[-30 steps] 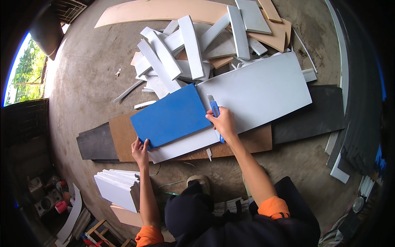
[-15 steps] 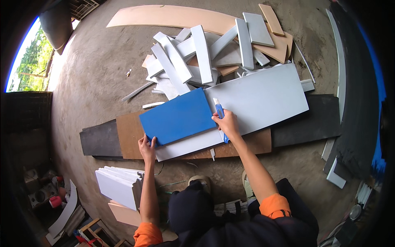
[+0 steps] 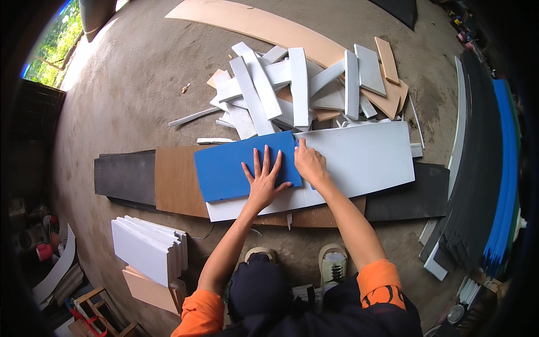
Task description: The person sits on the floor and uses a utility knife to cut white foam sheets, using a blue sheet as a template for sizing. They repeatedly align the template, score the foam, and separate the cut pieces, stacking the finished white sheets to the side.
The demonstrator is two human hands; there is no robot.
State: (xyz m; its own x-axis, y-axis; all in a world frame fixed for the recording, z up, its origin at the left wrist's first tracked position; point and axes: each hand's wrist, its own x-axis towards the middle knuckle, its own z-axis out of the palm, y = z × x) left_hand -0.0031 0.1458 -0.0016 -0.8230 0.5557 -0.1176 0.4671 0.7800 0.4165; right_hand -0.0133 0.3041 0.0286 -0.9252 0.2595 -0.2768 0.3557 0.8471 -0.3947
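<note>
My left hand lies flat with fingers spread on a blue rectangular board, pressing it onto a larger white foam-like sheet. My right hand is closed around a blue utility knife, held against the blue board's right edge near its far corner. My fingers hide most of the knife, and its blade tip cannot be made out. Beneath the white sheet are a brown board and black boards.
Beyond the sheet is a heap of white offcuts, with a long tan strip behind it. A stack of white pieces stands near left, by tan pieces. Black sheets and blue sheets line the right side.
My left hand has moved from the blue board's near-left corner to lie spread on its face. The knife, earlier plainly visible, is now turned down at the board's right edge. The view has shifted.
</note>
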